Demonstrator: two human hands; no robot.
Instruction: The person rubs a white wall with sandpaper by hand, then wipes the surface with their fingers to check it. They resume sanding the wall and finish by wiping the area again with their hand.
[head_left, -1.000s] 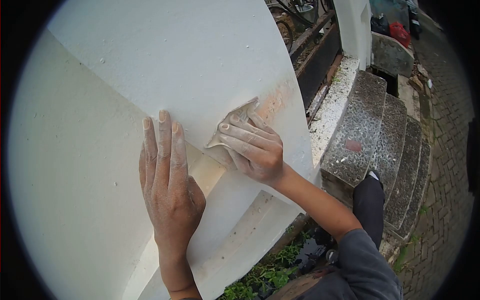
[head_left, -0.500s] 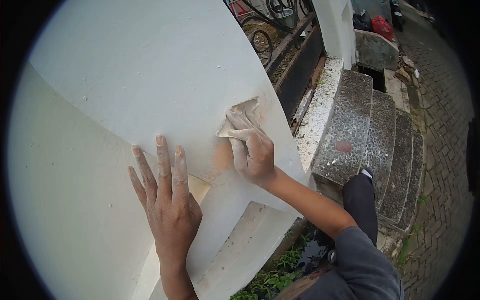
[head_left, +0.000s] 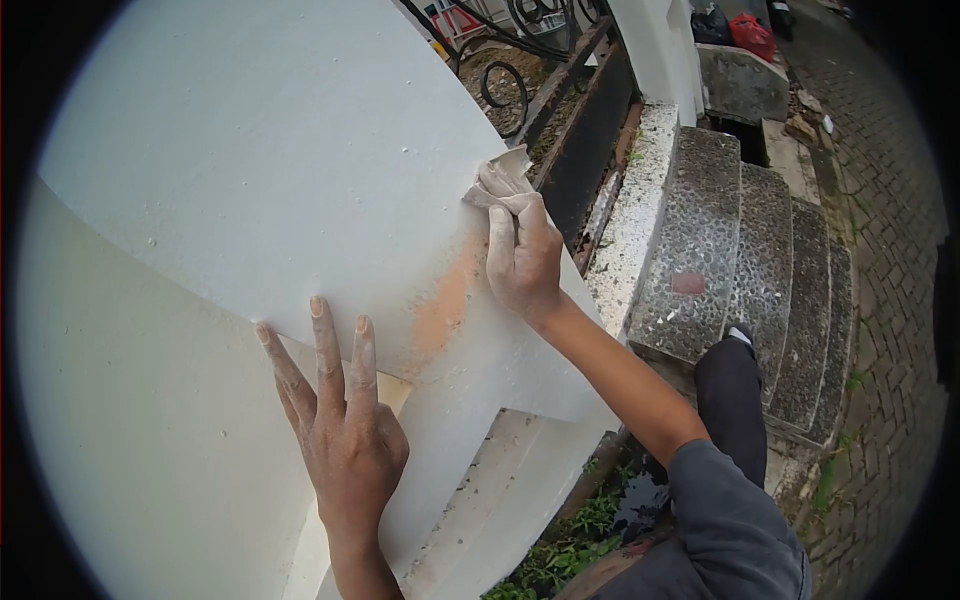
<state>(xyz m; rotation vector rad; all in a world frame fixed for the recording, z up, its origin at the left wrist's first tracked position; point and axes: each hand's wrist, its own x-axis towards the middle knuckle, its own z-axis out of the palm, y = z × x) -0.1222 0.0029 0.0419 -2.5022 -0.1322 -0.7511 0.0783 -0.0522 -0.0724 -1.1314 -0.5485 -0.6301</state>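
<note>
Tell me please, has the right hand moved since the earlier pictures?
Yes, the right hand has moved up and right past the orange patch, toward the edge of the white wall.

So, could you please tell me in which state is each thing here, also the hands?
Left hand: dusty, fingers spread
Right hand: dusty, gripping the sheet
Sheet: bent, edges curled
Wall: white, dotted with small bumps
Patch: orange, uncoated-looking
Steps: worn, speckled
Red bag: crumpled; whether tied, unclear
</note>
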